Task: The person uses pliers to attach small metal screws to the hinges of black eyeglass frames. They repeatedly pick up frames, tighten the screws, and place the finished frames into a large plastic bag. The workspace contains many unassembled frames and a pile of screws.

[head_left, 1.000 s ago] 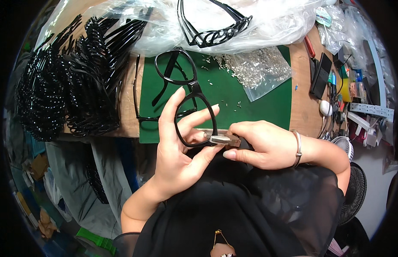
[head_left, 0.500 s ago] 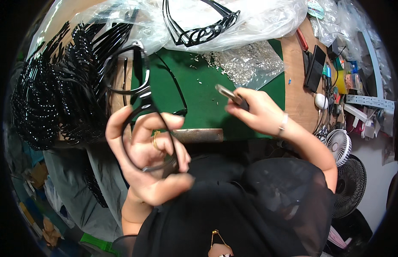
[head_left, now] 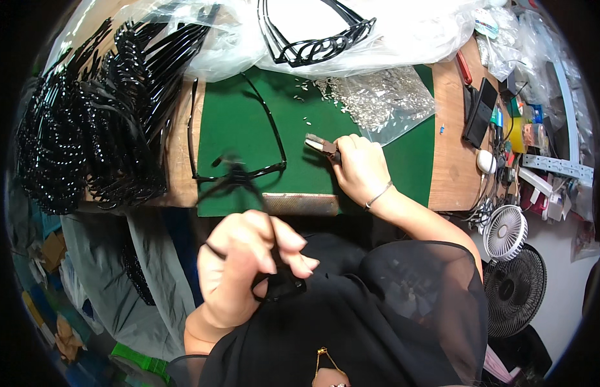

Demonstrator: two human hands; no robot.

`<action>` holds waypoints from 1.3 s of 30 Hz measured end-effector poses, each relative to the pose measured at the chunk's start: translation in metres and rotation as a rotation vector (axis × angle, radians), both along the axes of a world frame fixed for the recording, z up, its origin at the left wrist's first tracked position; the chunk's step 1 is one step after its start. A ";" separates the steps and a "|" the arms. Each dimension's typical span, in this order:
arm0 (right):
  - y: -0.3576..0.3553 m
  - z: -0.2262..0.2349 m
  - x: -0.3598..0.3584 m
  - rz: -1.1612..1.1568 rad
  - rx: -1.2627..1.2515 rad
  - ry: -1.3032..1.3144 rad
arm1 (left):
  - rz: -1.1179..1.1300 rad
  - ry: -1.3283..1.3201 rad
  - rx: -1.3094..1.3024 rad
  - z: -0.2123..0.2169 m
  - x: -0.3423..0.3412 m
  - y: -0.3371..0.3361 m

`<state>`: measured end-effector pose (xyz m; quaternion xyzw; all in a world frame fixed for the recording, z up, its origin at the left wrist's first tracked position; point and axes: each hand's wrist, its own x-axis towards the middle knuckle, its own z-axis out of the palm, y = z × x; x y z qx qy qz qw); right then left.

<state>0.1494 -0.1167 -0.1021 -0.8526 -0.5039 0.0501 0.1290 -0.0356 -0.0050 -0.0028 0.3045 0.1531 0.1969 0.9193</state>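
Note:
My left hand is closed around one side of a black eyeglass front, raised near my chest and blurred by motion. The front is tilted, and its far part overlaps the lower rim of a second black pair of glasses, which lies on the green mat with both temples pointing away. In my right hand are pliers, their metal jaws pointing left over the mat; the handles are mostly hidden in my fist. Beyond them, small silvery metal pieces spill from a clear plastic bag.
Piles of black eyeglass parts fill the table's left. More black frames rest on clear plastic sheeting at the back. A worn metal bar lies at the front edge. A phone, cables and a small white fan stand right.
My left hand has lowered toward my chest and turned the eyeglass front, which now shows nearly edge-on. My right hand has shifted slightly left, with the pliers still in it.

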 end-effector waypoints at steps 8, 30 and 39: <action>-0.002 0.078 -0.017 -0.057 0.354 0.739 | -0.185 0.331 0.554 -0.010 0.013 -0.019; -0.009 0.094 -0.011 0.444 0.149 0.647 | -0.256 0.323 0.388 0.015 -0.007 -0.008; 0.002 0.095 0.002 0.695 0.115 0.588 | -0.287 0.382 1.097 0.005 -0.006 -0.009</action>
